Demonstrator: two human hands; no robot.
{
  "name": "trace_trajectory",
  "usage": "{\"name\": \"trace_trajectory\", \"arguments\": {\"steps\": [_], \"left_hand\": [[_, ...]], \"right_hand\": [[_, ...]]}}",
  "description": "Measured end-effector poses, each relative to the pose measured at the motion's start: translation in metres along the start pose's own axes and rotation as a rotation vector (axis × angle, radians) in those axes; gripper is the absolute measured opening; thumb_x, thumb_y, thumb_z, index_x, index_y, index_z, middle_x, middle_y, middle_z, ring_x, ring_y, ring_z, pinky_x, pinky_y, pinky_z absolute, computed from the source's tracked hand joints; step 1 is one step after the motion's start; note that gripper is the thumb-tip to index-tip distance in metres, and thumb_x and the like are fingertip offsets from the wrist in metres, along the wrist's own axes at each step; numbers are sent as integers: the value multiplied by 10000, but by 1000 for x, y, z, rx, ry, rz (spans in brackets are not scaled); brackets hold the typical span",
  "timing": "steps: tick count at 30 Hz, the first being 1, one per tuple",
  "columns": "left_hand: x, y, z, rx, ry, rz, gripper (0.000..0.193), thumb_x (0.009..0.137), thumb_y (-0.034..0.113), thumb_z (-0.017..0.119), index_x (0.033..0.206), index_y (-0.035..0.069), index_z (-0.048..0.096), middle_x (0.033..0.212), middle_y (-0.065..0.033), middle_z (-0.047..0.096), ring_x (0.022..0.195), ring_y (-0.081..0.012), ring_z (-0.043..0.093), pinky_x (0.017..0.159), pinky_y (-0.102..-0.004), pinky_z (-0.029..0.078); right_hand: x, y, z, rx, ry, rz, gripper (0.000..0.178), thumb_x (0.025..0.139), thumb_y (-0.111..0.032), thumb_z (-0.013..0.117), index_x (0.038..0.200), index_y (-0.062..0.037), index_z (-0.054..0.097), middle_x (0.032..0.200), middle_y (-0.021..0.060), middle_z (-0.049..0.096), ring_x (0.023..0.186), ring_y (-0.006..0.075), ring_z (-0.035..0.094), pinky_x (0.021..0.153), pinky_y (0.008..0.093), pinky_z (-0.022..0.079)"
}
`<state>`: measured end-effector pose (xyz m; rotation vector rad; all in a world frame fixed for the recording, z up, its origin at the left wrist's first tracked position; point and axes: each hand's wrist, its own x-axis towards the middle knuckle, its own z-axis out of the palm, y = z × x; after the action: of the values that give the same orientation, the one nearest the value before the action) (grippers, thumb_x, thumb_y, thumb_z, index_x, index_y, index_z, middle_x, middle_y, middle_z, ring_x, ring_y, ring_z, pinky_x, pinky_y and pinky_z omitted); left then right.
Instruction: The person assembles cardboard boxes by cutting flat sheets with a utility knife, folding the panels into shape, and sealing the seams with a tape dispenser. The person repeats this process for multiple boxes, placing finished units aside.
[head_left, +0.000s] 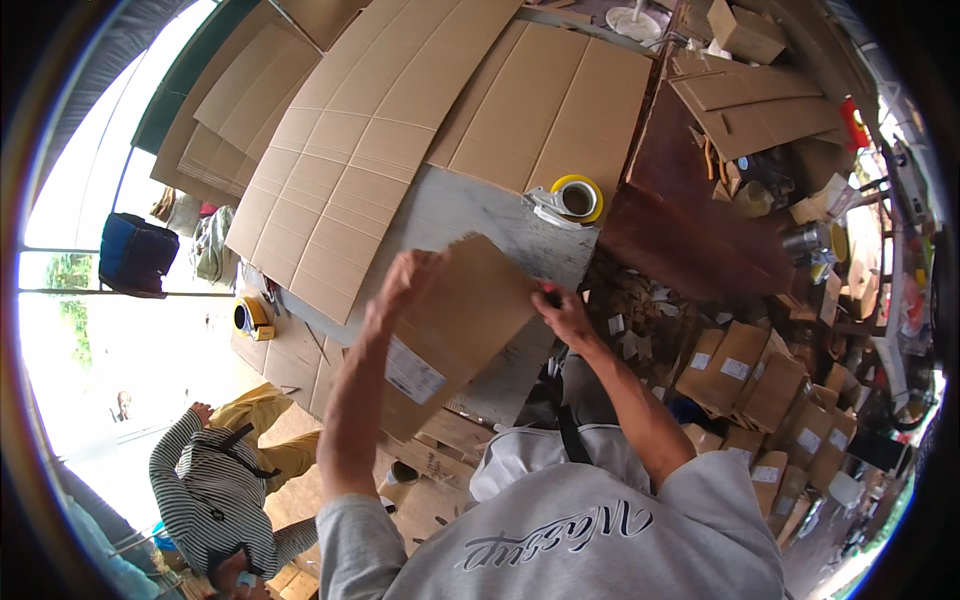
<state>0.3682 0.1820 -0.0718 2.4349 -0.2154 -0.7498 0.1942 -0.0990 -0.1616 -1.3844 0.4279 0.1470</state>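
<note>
A brown cardboard piece (465,320) with a white label on its lower left lies tilted in front of me, over the grey tabletop (450,210). My left hand (408,285), slightly blurred, is closed on its upper left edge. At the right corner of the cardboard, my right hand (566,315) is closed around a small red tool (546,289); most of it is hidden by the fingers, so its kind does not show. Beyond the right hand, a tape dispenser (570,201) with a yellow-rimmed roll sits at the table's right edge.
Large creased cardboard sheets (350,150) cover the far and left tabletop. Another tape roll (250,318) rests at the left. A person in a striped top (215,480) is at lower left. Labelled folded cartons (740,370) are piled on the right, with cardboard scraps (640,310) on the floor.
</note>
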Motion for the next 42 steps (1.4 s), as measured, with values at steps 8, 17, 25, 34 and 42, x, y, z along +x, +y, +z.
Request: {"name": "trace_trajectory", "arguments": {"steps": [8,17,25,34,42], "left_hand": [[53,-65,30,119,86,-309,914,985,798,435,1195,-35,747,1164,-366,701,1218,-491,654,1023,-516,521],[-80,2,114,23,229,521,651,946,281,745,1491,-11,541,1460,-264,597,1360,-430,569,1142,-479,460],[-102,45,104,-17,292,362,538,943,197,683,1428,-14,584,1422,-263,623,1291,-459,605,1080,-488,501],[-97,36,109,-78,279,397,517,936,193,691,1405,-7,602,1395,-248,641,1270,-443,620,1060,-477,511],[-91,25,116,-10,343,431,538,930,199,707,1413,-13,601,1401,-236,641,1280,-426,616,1048,-471,520]], "right_hand": [[5,-76,47,-192,-75,-79,311,891,-293,837,893,-3,724,661,57,665,613,157,620,602,353,505],[23,-47,23,-629,145,-148,532,949,-500,736,1256,-81,621,1132,261,722,1039,437,715,867,535,548],[-56,-65,8,-941,-46,-177,410,1071,-474,549,1189,-88,619,918,240,742,922,487,705,795,559,542],[-60,-67,25,-1050,-26,-273,383,1064,-452,574,1139,-85,657,896,251,742,885,467,723,745,547,567],[-49,-69,18,-1003,-42,-272,373,1066,-447,571,1127,-89,657,864,252,734,853,479,719,734,554,562]]}}
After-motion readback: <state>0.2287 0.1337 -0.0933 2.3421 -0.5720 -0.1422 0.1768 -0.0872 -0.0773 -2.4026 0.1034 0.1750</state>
